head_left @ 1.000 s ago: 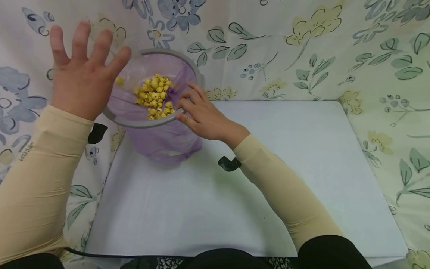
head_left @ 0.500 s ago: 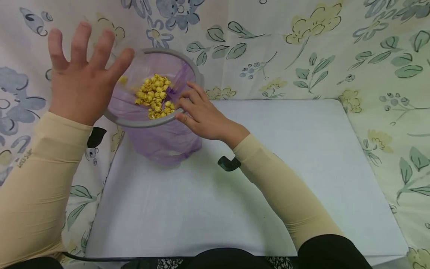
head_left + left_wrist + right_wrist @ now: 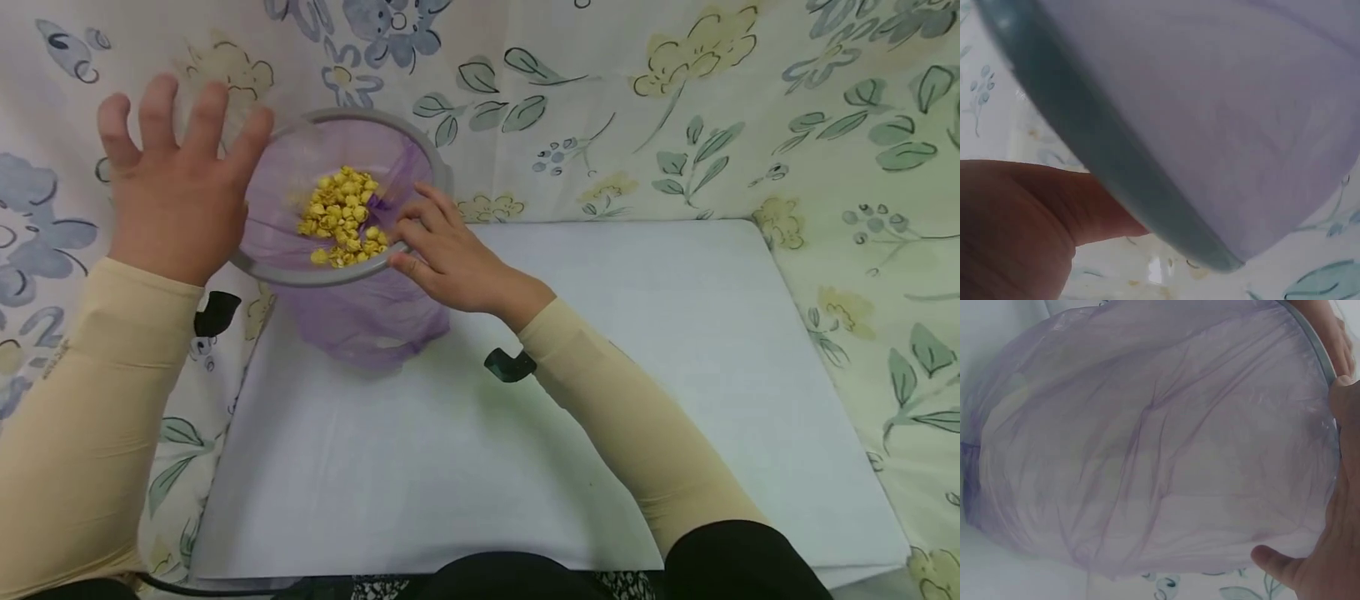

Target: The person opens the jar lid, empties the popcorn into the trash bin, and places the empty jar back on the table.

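A bin with a grey rim and a thin purple bag over it stands at the back left, its mouth towards the head camera. Yellow popcorn lies inside. My right hand grips the near right part of the rim, thumb on the outside. Beside the rim's left side, my left hand holds a clear plastic container, fingers spread over it; its outline is faint and mostly hidden by the hand. In the left wrist view, the see-through container shows behind the rim, with small yellow bits in it.
A white tabletop lies under the bin and reaches to the right. Flower-printed cloth hangs behind and at both sides. A black cable runs along the front left edge.
My left hand has moved slightly down and left with the clear container. A yellow patch near its thumb is gone from sight, and popcorn has shifted in the bin. The right hand stays put.
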`<move>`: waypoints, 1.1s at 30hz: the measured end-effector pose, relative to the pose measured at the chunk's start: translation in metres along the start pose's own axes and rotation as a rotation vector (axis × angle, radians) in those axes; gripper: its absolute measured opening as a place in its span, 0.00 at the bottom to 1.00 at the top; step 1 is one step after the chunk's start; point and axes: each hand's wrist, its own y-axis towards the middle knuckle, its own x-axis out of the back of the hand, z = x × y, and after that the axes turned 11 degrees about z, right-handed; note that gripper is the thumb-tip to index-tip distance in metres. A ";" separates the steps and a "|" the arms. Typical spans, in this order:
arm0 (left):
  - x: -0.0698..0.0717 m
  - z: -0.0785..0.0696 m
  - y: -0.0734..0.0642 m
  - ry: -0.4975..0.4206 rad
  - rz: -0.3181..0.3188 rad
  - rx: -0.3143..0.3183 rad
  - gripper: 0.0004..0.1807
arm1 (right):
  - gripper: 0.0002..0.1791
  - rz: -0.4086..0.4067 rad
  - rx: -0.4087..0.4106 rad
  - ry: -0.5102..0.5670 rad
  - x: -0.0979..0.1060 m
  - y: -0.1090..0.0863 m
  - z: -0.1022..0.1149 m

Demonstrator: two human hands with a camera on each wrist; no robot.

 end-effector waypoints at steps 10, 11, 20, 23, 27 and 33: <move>-0.005 -0.003 -0.006 -0.176 0.028 0.103 0.54 | 0.16 -0.001 -0.011 0.006 0.001 0.000 0.000; -0.004 -0.003 -0.007 -0.187 0.022 0.110 0.53 | 0.16 -0.002 -0.008 0.005 0.001 0.000 0.000; 0.013 -0.016 -0.006 -0.641 0.072 0.390 0.56 | 0.17 0.009 -0.008 -0.003 0.001 0.001 0.002; 0.022 -0.021 -0.009 -0.882 0.129 0.442 0.57 | 0.17 0.010 -0.016 -0.010 0.002 0.002 0.003; 0.028 -0.026 -0.016 -1.121 0.193 0.458 0.56 | 0.17 0.017 -0.030 -0.014 0.002 0.002 0.004; 0.034 -0.039 -0.028 -1.307 0.188 0.303 0.50 | 0.17 0.035 -0.043 -0.006 0.002 0.002 0.005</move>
